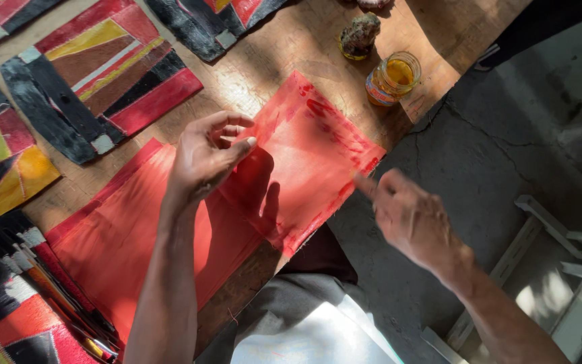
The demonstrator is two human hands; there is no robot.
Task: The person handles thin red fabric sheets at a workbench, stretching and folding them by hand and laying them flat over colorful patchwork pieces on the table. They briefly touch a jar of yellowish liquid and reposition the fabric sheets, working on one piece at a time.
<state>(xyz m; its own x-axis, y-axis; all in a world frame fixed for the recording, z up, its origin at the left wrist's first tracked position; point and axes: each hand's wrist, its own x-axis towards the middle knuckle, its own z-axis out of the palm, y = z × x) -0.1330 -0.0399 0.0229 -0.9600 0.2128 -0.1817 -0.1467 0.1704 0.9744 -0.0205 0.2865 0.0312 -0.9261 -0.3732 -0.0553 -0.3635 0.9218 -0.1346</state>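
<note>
The person's lap (318,323), in grey and white cloth, fills the bottom edge at six o'clock. Just above it, a red painted sheet (304,162) lies at the centre of a wooden table (264,67), overlapping a larger red sheet (116,236) toward eight o'clock. The left hand (207,155) rests on the smaller sheet's upper left edge, fingers loosely curled with the thumb out, pinching nothing clearly. The right hand (409,216), at four o'clock, is blurred; its fingertip touches the sheet's right corner, the other fingers folded in. At one o'clock stands a glass jar (393,77) of yellow liquid, with a crusted lump (360,34) just beside it. Striped painted panels (102,74) lie from nine to twelve o'clock.
</note>
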